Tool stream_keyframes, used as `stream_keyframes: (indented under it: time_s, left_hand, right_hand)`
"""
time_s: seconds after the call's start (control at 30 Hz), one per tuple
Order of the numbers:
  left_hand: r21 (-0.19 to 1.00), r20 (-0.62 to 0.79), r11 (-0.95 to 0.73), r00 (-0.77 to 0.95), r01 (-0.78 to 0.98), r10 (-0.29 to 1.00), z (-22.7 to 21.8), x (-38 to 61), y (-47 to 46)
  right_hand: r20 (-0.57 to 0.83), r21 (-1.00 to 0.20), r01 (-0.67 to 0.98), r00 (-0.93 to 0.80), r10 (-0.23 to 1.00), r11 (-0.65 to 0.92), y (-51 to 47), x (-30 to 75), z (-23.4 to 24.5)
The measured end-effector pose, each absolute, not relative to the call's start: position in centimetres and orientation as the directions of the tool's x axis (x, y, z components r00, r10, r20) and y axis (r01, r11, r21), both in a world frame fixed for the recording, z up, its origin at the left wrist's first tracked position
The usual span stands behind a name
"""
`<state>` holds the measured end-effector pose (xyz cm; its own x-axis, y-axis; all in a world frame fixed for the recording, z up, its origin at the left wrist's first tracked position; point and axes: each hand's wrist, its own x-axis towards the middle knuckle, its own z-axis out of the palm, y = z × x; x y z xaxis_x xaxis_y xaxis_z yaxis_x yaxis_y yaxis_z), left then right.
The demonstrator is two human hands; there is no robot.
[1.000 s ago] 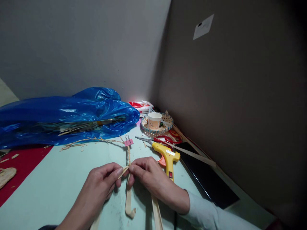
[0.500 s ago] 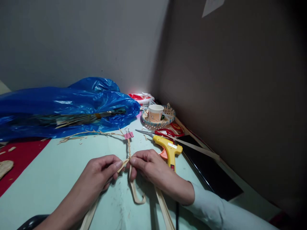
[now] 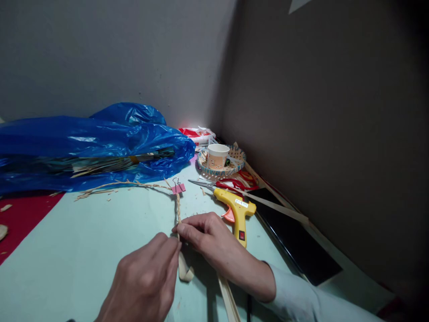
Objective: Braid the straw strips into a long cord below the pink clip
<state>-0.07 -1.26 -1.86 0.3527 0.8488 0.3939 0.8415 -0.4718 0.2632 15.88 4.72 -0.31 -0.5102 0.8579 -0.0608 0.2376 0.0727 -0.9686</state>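
A thin braid of pale straw strips [image 3: 178,206] runs toward me from a pink binder clip [image 3: 178,188] on the table. My right hand [image 3: 209,235] pinches the near end of the braid between thumb and fingertips. Just below it, my left hand [image 3: 147,273] is closed, knuckles up, its fingertips against the strips; what lies inside its grip is mostly hidden. One loose strip end [image 3: 184,269] curls on the table under the hands. Another flat strip [image 3: 228,295] hangs below my right wrist.
A yellow glue gun [image 3: 238,210] and red-handled scissors [image 3: 214,184] lie right of the braid. Behind them a paper cup [image 3: 217,156] stands in a woven basket [image 3: 239,166]. A black flat panel [image 3: 298,241] is at right, a blue plastic bag [image 3: 67,134] at back left.
My left hand has turned knuckles up and moved right and nearer me, bringing its strip down beneath my right hand. My right hand keeps its pinch. The view has shifted slightly.
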Motion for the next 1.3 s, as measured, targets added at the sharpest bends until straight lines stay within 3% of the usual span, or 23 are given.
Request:
stream_keyframes:
  time_s: [0.1,0.17,0.23,0.33,0.4,0.47,0.5,0.6,0.73,0.87,1.07,1.3]
  left_hand:
    - [0.030,0.480,-0.584,0.501,0.811,0.720,-3.0,0.3,-1.7]
    - [0.036,0.483,-0.613,0.524,0.789,0.702,-2.8,0.5,-1.8]
    - [0.174,0.468,-0.597,0.468,0.783,0.750,-2.0,0.6,-1.7]
    - [0.512,0.390,-0.363,0.166,0.779,0.906,-0.6,0.3,-0.8]
    - [0.741,0.182,-0.100,-0.056,0.664,0.982,0.0,0.0,0.3]
    - [0.913,-0.146,0.147,-0.032,0.381,0.989,0.1,-0.1,1.3]
    - [0.939,-0.264,0.246,0.045,0.239,0.963,0.0,-0.1,1.7]
    - [0.919,-0.381,0.393,0.176,-0.037,0.908,-0.6,0.3,2.3]
    - [0.900,-0.391,0.413,0.165,-0.137,0.906,-1.2,0.4,2.3]
    - [0.910,-0.392,0.408,0.167,-0.077,0.905,-0.9,-0.4,2.4]
    - [0.924,-0.194,0.136,0.131,0.358,0.972,-0.5,-0.7,2.7]
    - [0.921,-0.377,0.350,0.171,0.169,0.910,-1.0,0.3,2.4]
  right_hand:
    - [-0.052,-0.975,0.212,-0.508,0.859,0.066,4.6,15.8,-0.7]
    - [-0.069,-0.986,0.167,-0.510,0.857,0.020,4.6,15.7,-0.9]
    - [-0.091,-0.992,0.126,-0.507,0.857,-0.031,4.6,15.6,-0.8]
    - [-0.117,-0.990,0.127,-0.492,0.862,-0.062,4.6,15.7,-0.2]
    - [-0.103,-0.990,0.137,-0.497,0.861,-0.038,4.6,15.8,0.3]
    - [-0.061,-0.992,0.124,-0.532,0.845,0.007,4.5,16.0,0.5]
    - [-0.037,-0.992,0.120,-0.550,0.834,0.035,4.5,16.1,0.5]
    - [-0.002,-0.979,0.166,-0.578,0.816,0.115,4.5,16.2,0.3]
    - [-0.018,-0.952,0.260,-0.583,0.812,0.165,4.3,16.4,0.0]
    - [-0.031,-0.933,0.316,-0.550,0.834,0.174,3.9,16.5,-0.2]
    - [-0.021,-0.893,0.384,-0.553,0.833,0.233,3.7,16.6,-0.2]
    - [-0.024,-0.832,0.466,-0.573,0.819,0.301,3.8,16.8,0.4]
